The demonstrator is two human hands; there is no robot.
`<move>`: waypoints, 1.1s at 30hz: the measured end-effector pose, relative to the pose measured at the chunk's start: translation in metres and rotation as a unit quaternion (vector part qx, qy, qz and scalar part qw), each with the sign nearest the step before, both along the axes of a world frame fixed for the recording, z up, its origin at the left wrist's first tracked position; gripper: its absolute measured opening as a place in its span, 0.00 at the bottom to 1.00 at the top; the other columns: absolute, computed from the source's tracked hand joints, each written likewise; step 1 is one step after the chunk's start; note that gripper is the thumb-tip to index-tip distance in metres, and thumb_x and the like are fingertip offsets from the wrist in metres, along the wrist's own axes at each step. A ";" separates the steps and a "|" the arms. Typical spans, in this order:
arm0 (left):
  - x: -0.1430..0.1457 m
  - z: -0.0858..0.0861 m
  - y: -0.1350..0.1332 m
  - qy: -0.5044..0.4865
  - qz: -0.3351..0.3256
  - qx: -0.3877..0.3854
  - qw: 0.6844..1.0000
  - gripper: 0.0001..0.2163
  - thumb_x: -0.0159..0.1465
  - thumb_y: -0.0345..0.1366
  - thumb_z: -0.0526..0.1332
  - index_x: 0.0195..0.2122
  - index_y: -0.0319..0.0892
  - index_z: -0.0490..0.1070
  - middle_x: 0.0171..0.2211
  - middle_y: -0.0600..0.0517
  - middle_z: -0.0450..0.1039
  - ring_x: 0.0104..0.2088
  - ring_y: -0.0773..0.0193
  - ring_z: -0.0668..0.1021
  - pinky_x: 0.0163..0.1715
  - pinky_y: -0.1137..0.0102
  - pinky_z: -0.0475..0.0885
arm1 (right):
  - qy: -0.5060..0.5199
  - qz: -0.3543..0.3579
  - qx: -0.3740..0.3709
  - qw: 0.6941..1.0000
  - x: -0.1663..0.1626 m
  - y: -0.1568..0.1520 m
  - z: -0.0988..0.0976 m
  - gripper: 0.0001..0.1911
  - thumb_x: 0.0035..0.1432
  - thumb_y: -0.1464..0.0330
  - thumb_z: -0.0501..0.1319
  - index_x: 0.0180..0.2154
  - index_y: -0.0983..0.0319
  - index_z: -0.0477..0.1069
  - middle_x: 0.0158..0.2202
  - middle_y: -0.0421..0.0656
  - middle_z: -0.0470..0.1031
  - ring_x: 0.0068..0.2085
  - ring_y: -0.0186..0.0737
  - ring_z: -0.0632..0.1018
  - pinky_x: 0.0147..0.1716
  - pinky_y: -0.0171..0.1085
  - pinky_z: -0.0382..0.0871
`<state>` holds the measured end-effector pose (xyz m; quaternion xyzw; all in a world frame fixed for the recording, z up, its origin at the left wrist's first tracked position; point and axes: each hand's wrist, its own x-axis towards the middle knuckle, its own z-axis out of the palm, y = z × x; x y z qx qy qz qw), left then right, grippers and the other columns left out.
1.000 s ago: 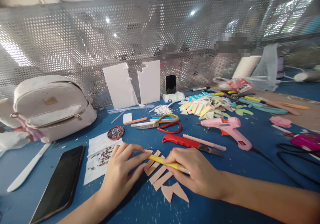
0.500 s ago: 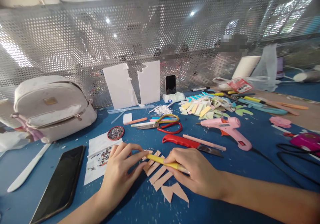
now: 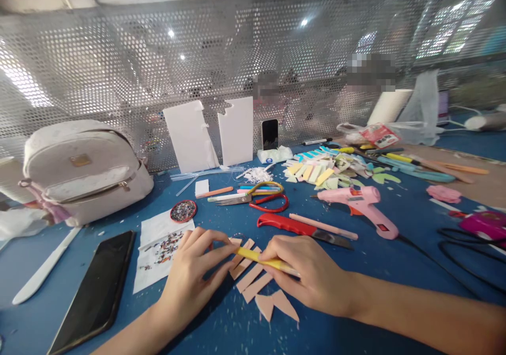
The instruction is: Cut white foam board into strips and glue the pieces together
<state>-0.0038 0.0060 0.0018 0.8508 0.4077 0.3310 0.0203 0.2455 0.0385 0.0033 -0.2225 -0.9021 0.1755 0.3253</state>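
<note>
A slim yellow tube with a pale, clear-looking end [image 3: 247, 253] lies slanted between my hands, just above the table. My right hand [image 3: 306, 270] is closed round its near end, the fingers wrapped over it. The fingertips of my left hand [image 3: 197, 270] pinch its far end, where they partly hide it. Below the tube are several flat peach strips [image 3: 253, 281] and two pointed peach pieces [image 3: 276, 305]. Behind my left hand is a white sheet [image 3: 148, 262] with small dark and shiny bits, and a round red-rimmed dish of glitter [image 3: 183, 211] at its top.
A red-handled cutter [image 3: 284, 223], scissors [image 3: 253, 199] and a pink glue gun [image 3: 361, 202] with a cord lie beyond my right hand. A phone [image 3: 95, 286], a white plastic knife [image 3: 47, 265] and a backpack [image 3: 85, 173] are left. Paper scraps [image 3: 320, 168] are heaped behind.
My left fingertips have shifted very slightly to the right along the yellow tube. My right hand and the things on the table stay almost the same.
</note>
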 end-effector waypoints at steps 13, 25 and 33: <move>-0.002 0.000 0.003 0.040 0.031 0.047 0.998 0.11 0.67 0.29 0.61 0.49 0.48 0.74 0.43 0.51 0.75 0.38 0.58 0.71 0.36 0.63 0.59 | -0.004 -0.004 -0.004 1.000 -0.001 -0.001 0.000 0.04 0.65 0.73 0.54 0.41 0.61 0.66 0.31 0.41 0.72 0.27 0.33 0.70 0.26 0.33 0.60; 0.000 -0.001 0.003 -0.001 -0.004 0.040 0.999 0.13 0.66 0.27 0.62 0.49 0.51 0.74 0.42 0.53 0.74 0.37 0.60 0.70 0.35 0.64 0.60 | -0.004 0.000 0.002 1.000 0.000 -0.002 -0.001 0.05 0.64 0.73 0.55 0.42 0.62 0.67 0.32 0.42 0.73 0.28 0.34 0.71 0.27 0.34 0.60; -0.004 -0.003 0.005 -0.037 0.007 0.009 0.999 0.15 0.66 0.28 0.62 0.51 0.53 0.72 0.42 0.53 0.74 0.39 0.58 0.71 0.38 0.62 0.62 | -0.006 0.001 0.007 1.000 0.000 -0.002 -0.001 0.05 0.65 0.73 0.54 0.42 0.62 0.67 0.32 0.42 0.73 0.28 0.34 0.71 0.27 0.34 0.60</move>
